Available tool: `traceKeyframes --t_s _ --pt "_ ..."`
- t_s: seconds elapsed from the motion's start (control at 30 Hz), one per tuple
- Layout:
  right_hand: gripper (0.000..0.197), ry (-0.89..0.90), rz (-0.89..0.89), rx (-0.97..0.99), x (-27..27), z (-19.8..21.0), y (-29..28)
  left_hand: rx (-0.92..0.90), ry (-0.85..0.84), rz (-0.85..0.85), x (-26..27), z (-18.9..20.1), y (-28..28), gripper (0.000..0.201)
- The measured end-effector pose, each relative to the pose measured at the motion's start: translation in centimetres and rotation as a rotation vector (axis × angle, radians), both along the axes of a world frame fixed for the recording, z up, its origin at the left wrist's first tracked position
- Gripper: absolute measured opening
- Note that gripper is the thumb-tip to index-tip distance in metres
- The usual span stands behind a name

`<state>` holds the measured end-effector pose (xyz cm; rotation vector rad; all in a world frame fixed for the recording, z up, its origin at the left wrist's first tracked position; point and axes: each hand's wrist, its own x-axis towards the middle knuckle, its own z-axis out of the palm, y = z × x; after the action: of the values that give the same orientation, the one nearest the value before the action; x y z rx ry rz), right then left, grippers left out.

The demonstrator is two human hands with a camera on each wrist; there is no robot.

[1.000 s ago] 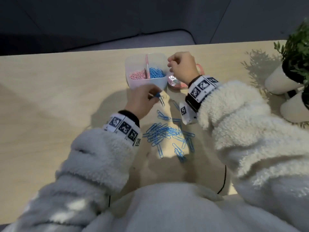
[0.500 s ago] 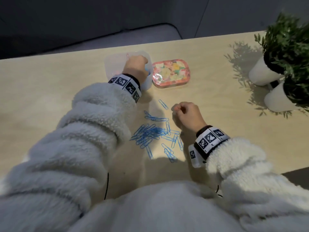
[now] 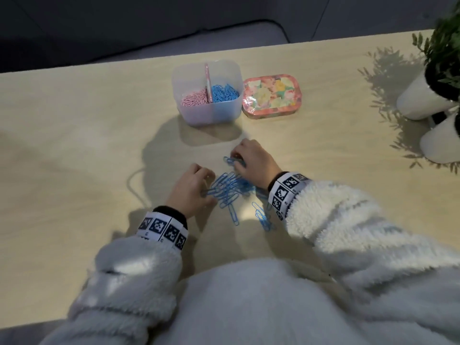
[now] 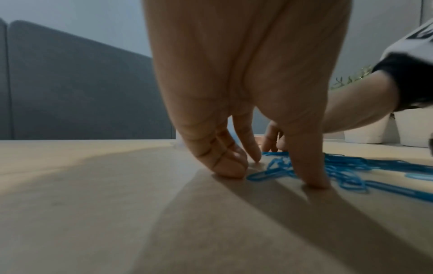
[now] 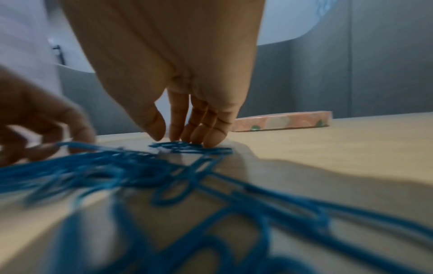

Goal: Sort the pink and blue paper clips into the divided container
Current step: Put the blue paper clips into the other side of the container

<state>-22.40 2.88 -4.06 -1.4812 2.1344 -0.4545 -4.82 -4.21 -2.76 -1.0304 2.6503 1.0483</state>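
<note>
On the pale wooden table (image 3: pixel 74 145) a loose heap of blue paper clips (image 3: pixel 227 189) lies between the two hands, near the person's body and well apart from the divided container (image 3: pixel 211 112). The clips in the heap mostly run with their long axes slanting from near-left to far-right, though several cross at other angles; a few stragglers (image 3: pixel 261 217) lie just nearer the body with their long axes running from far-left to near-right. The left hand (image 3: pixel 191 192) sits at the left edge of the heap, its fingers bent down with the tips on the table; in the left wrist view the thumb (image 4: pixel 309 172) presses down among the clips while the curled fingers (image 4: pixel 222 163) rest on bare wood just beside them, so it touches the clips without clearly gripping any. The right hand (image 3: pixel 254 163) is at the far-right edge of the heap, its fingertips (image 5: pixel 206 135) held close together and pressed down onto a small cluster of clips (image 3: pixel 230 160), thumb near them; whether a clip is actually pinched cannot be told. The translucent container stands farther out on the table, upright, with pink clips (image 3: pixel 194 98) in its left compartment and blue clips (image 3: pixel 222 93) in its right, split by a pink divider (image 3: pixel 207 80). A floral tin (image 3: pixel 272 95) lies just beside its right wall. Two white plant pots (image 3: pixel 420 100) stand at the right edge.
</note>
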Motion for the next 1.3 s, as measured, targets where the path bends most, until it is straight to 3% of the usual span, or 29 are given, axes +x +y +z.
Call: traceKeyframes --t_s 0.13,0.23,0.3,0.37,0.57,0.7,1.07,1.2,1.3 --pt "0.022 0.010 0.158 -0.009 1.8 -0.3 2.0 -0.011 0.040 0.011 -0.9 -0.1 0.6 0.033" --pt "0.040 -0.023 0.101 -0.067 0.9 -0.1 3.3 -0.038 0.044 0.027 -0.7 -0.1 0.6 0.045" --pt "0.056 -0.012 0.120 0.020 0.4 0.3 3.8 -0.056 0.031 0.006 -0.5 -0.2 0.7 0.055" --pt "0.063 0.073 0.196 0.068 0.9 0.6 4.0 -0.105 0.014 -0.058 -0.6 -0.3 1.1 0.052" --pt "0.022 0.199 0.234 0.028 2.8 0.3 2.6 -0.160 0.003 -0.044 -1.7 -0.4 0.9 0.027" --pt "0.022 0.202 0.236 0.081 2.8 0.3 2.6 -0.142 -0.019 -0.023 -1.6 -0.6 0.7 0.024" --pt "0.019 -0.227 -0.166 -0.070 -0.4 2.5 2.1 -0.079 0.010 0.079 -1.1 -0.7 0.4 0.015" --pt "0.017 -0.380 -0.282 -0.113 -2.3 4.8 -0.9 -0.078 0.013 0.075 -0.9 -0.7 0.3 0.013" --pt "0.013 -0.356 -0.347 -0.152 -4.1 6.3 -4.6 -0.064 -0.001 0.076 -0.8 -0.7 0.2 0.013"
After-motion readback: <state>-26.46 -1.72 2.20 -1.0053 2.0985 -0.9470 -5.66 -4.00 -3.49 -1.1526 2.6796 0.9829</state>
